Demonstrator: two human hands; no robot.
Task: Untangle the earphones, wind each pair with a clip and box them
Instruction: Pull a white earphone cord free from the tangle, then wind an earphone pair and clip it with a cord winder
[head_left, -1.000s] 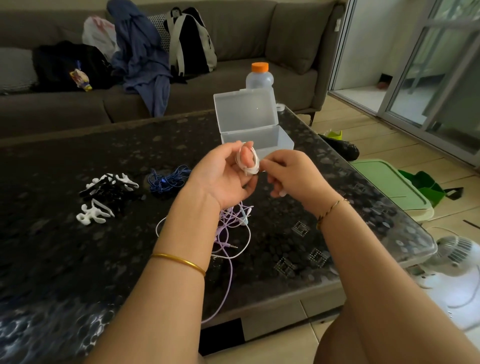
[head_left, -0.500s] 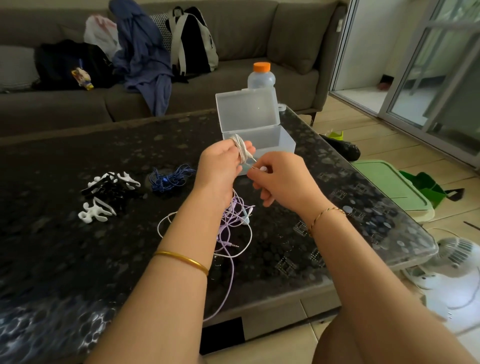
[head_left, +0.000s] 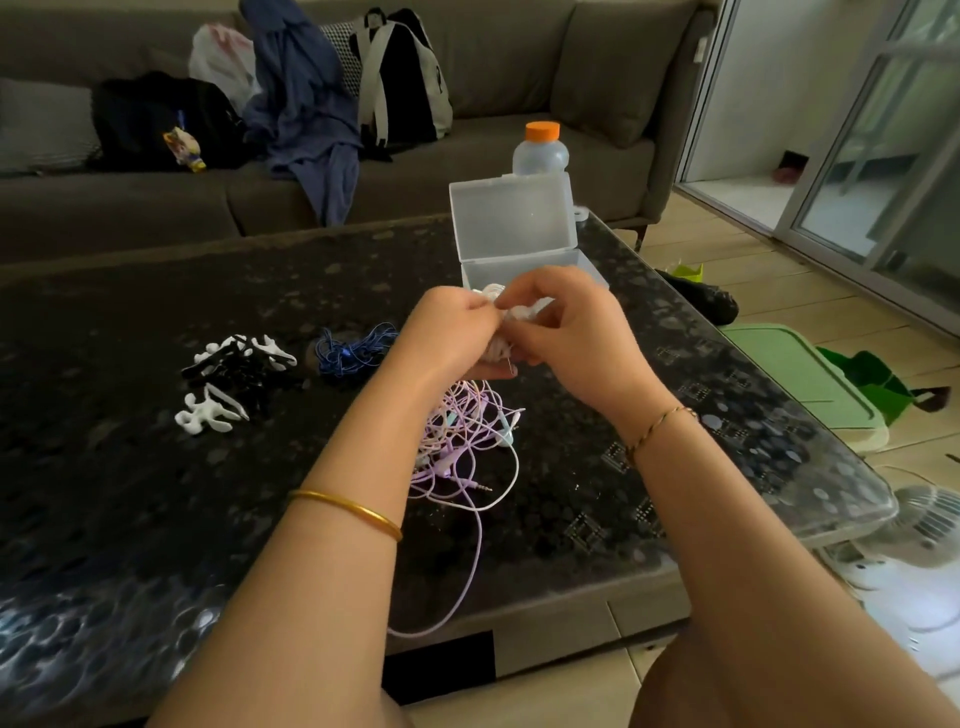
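My left hand and my right hand meet above the table, both pinching a small coil of white earphone cable between them. Most of the coil is hidden by my fingers. Below the hands a tangle of pink, purple and white earphones lies on the dark table, one cable trailing over the front edge. A blue earphone bundle lies to the left. Further left is a pile of black and white clips. The clear plastic box stands open just behind my hands.
An orange-capped bottle stands behind the box. A sofa with bags and clothes runs along the back. Right of the table lie a green lid, a green bag, a dark shoe and a white fan.
My hands have closed together around the white coil. The right hand rose over the coil, which was wound on my left fingers a second ago.
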